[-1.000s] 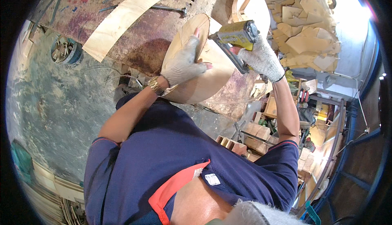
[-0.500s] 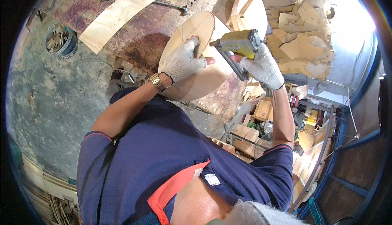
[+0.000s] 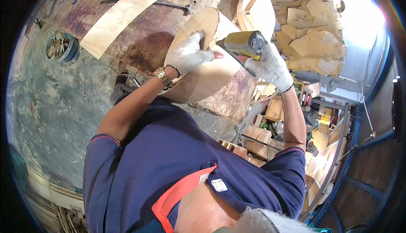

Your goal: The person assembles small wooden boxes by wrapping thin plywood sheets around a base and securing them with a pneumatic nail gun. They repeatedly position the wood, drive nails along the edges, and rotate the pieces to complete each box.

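Note:
A rounded piece of pale plywood (image 3: 220,79), with a curved face and a broad panel meeting along an edge, stands tilted at the bench's near edge. My left hand (image 3: 190,55), in a white knit glove, is closed on it, thumb and fingers along the inner edge. In my gloved right hand (image 3: 272,66) is a yellow and black nail gun (image 3: 243,43). Its nose points left, close to the edge of the plywood near my left fingers; whether it touches cannot be made out. The right fingers wrap round its handle and are partly hidden.
A long curved plywood strip (image 3: 127,15) and a metal bar (image 3: 169,5) lie on the stained bench (image 3: 144,43). Beyond the work stands another angled wooden piece (image 3: 258,11). Patterns hang in a stack (image 3: 313,34) at right. A bucket of offcuts (image 3: 62,47) sits on the floor, left.
The nail gun has rolled in my right hand, so its magazine shows narrower. The plywood piece and my left hand have shifted slightly up and tilted.

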Demonstrator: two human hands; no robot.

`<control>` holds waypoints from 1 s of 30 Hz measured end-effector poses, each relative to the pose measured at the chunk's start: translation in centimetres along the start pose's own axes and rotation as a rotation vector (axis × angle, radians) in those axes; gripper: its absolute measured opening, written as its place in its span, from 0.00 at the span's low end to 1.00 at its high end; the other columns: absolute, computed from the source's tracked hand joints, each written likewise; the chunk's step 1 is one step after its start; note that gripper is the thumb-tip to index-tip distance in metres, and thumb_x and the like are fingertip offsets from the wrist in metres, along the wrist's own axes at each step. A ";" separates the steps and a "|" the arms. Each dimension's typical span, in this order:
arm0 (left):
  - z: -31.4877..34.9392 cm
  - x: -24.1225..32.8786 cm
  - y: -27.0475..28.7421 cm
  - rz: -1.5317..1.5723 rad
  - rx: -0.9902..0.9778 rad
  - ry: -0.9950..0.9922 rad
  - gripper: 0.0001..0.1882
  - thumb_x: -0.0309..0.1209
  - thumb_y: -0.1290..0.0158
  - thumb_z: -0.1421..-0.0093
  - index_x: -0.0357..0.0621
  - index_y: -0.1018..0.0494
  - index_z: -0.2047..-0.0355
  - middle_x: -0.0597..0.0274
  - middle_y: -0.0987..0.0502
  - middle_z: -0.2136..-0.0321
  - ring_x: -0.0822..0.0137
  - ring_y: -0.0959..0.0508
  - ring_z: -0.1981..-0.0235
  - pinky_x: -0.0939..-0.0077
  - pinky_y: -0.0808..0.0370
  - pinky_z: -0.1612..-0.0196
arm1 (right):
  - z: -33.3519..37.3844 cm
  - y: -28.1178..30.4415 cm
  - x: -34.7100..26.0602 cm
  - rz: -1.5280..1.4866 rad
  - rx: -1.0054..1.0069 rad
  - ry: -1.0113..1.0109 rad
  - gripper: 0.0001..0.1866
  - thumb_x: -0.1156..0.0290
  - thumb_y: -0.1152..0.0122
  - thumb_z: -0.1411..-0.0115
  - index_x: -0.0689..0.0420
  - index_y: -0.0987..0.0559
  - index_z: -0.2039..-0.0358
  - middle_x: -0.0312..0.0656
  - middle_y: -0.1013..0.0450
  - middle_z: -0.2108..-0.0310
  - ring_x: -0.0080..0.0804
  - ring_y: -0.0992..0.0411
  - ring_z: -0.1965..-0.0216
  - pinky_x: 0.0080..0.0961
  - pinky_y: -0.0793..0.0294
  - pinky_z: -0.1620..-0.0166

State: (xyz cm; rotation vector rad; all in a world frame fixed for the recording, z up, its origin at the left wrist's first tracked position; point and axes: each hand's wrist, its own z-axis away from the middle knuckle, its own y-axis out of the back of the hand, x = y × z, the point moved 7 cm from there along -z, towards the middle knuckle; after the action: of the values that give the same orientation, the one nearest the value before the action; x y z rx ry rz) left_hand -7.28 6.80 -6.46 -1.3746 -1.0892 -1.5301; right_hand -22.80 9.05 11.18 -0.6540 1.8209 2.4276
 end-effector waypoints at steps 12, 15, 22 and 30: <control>-1.4 -1.0 0.1 -0.134 -0.107 0.027 0.60 0.63 0.29 0.50 0.21 0.36 0.34 0.27 0.25 0.42 0.42 0.22 0.40 0.58 0.28 0.36 | 2.7 3.0 6.3 -0.052 0.056 -0.253 0.24 0.63 0.25 0.40 0.59 0.18 0.46 0.42 0.17 0.65 0.30 0.22 0.68 0.30 0.21 0.61; -1.4 -0.9 -0.1 -0.067 -0.150 0.020 0.55 0.57 0.28 0.47 0.20 0.35 0.36 0.28 0.22 0.46 0.45 0.20 0.43 0.59 0.25 0.40 | 4.2 3.3 8.7 -0.252 0.094 -0.403 0.21 0.64 0.26 0.37 0.60 0.18 0.48 0.32 0.20 0.73 0.13 0.34 0.83 0.18 0.32 0.79; -1.5 -1.0 -0.1 -0.092 -0.115 -0.007 0.51 0.54 0.29 0.44 0.20 0.33 0.37 0.32 0.20 0.48 0.49 0.18 0.46 0.61 0.24 0.42 | 4.7 2.2 11.0 -0.280 0.096 -0.413 0.19 0.64 0.27 0.36 0.63 0.17 0.50 0.36 0.18 0.70 0.14 0.30 0.81 0.17 0.30 0.79; -1.8 -0.6 0.1 0.055 -0.153 -0.040 0.41 0.51 0.29 0.42 0.26 0.27 0.43 0.38 0.17 0.53 0.54 0.17 0.52 0.62 0.22 0.47 | 4.8 2.9 9.0 -0.054 -0.019 -0.436 0.24 0.62 0.26 0.38 0.64 0.19 0.47 0.36 0.20 0.70 0.21 0.26 0.75 0.25 0.23 0.71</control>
State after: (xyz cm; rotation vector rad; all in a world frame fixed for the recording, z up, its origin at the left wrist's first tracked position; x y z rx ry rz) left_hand -7.73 5.09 -7.13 -1.5323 -0.9662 -1.5783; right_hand -33.22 10.60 11.72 -0.1494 1.5827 2.3190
